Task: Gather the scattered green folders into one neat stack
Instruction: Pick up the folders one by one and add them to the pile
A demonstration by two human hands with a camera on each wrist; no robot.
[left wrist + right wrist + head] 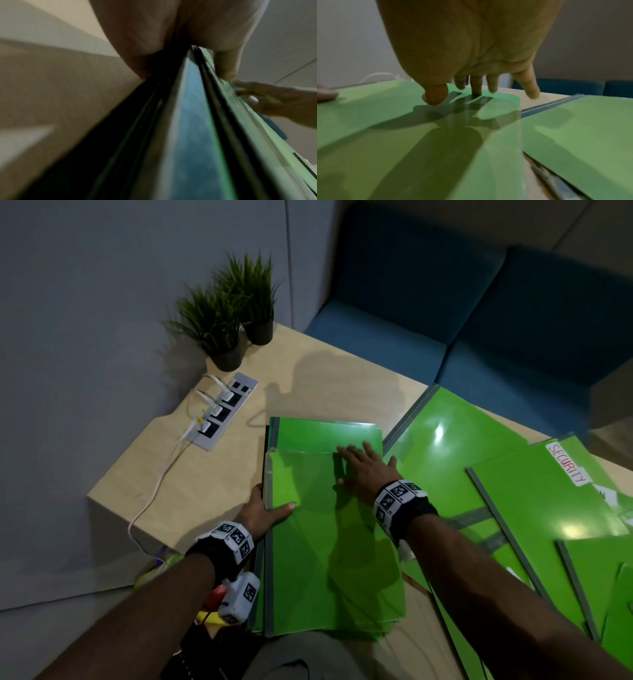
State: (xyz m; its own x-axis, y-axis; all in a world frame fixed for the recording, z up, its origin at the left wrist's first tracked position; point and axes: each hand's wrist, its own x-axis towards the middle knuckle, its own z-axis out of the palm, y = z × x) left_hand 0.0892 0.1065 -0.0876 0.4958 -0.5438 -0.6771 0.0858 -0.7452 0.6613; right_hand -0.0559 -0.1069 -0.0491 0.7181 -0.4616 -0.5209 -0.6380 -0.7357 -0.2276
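Observation:
A stack of green folders (325, 559) lies on the wooden table (205, 474) in front of me. Its top folder sits nearer to me than the one below, whose far end (329, 434) sticks out. My left hand (269, 510) grips the stack's left spine edge, thumb on top; the left wrist view shows that thumb (224, 65) on the edge of the stack (193, 121). My right hand (359, 467) lies flat on the top folder with fingers spread, and its fingertips (476, 89) touch the green cover (402, 121). Several more green folders (479, 474) lie scattered to the right, one labelled SECURITY (567, 463).
Two potted plants (222, 313) stand at the table's far left corner. A socket strip (222, 409) with white cables lies beside them. A blue sofa (479, 320) runs behind the table. The table's left edge drops off close to my left arm.

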